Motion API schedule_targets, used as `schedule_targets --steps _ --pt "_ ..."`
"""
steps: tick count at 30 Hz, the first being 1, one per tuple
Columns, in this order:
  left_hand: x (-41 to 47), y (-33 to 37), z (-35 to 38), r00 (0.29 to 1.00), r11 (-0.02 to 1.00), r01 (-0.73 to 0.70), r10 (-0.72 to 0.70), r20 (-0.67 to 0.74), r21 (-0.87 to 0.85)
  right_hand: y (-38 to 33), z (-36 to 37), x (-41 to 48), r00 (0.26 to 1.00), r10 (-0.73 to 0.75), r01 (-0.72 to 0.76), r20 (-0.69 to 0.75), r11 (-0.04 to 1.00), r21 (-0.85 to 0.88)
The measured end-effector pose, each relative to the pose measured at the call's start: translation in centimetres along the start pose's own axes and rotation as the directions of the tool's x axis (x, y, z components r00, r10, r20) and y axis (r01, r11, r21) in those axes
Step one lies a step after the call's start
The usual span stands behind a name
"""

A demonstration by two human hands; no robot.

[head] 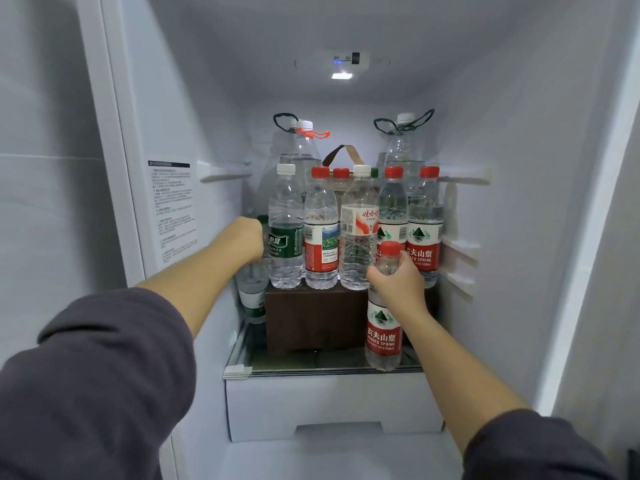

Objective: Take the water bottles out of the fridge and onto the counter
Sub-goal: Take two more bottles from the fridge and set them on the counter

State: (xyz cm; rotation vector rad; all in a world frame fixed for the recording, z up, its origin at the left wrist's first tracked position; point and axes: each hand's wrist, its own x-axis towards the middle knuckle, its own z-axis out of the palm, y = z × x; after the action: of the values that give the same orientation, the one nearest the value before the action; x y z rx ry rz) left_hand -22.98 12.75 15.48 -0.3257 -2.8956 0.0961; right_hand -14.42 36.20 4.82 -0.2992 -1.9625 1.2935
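The red-capped bottle (pixel 383 327) is clasped round its shoulder by the right hand (pixel 398 289), in front of the brown box (pixel 315 317) at the front edge of the glass shelf (pixel 322 370). The left hand (pixel 246 239) is curled round the top of a green-labelled bottle (pixel 252 296) standing just left of the box. On the box stands a front row of five small bottles (pixel 321 233): three red caps, two white. Behind them rise at least three large handled bottles (pixel 401 147)

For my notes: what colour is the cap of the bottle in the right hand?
The round plastic cap is red; head view.
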Motion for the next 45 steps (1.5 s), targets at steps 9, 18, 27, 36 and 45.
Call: schedule_targets --steps 9,18,27,36,45 --pt "-2.0 -0.4 -2.3 0.996 0.997 -0.049 0.044 -0.082 -0.054 -0.3 -0.2 -0.1 1.0 0.005 -0.005 -0.002 1.0 0.017" --pt "-3.4 0.3 0.8 0.986 0.985 -0.031 0.002 -0.168 -0.171 -0.4 -0.3 -0.6 1.0 -0.002 0.001 0.005 0.999 0.043" --pt "-5.1 0.8 -2.4 0.949 0.961 -0.209 0.155 -0.273 -0.183 -0.5 -0.2 -0.4 1.0 0.001 -0.002 0.008 0.999 0.036" --pt "-5.1 4.0 2.0 0.925 0.923 -0.337 0.286 -0.251 -0.189 -0.1 -0.3 -0.5 1.0 -0.021 0.02 0.016 0.999 0.045" --pt "-5.2 4.6 8.3 0.887 0.774 -0.354 0.1 -0.452 -0.525 1.4 0.0 -1.4 0.997 -0.077 0.077 -0.011 0.995 0.063"
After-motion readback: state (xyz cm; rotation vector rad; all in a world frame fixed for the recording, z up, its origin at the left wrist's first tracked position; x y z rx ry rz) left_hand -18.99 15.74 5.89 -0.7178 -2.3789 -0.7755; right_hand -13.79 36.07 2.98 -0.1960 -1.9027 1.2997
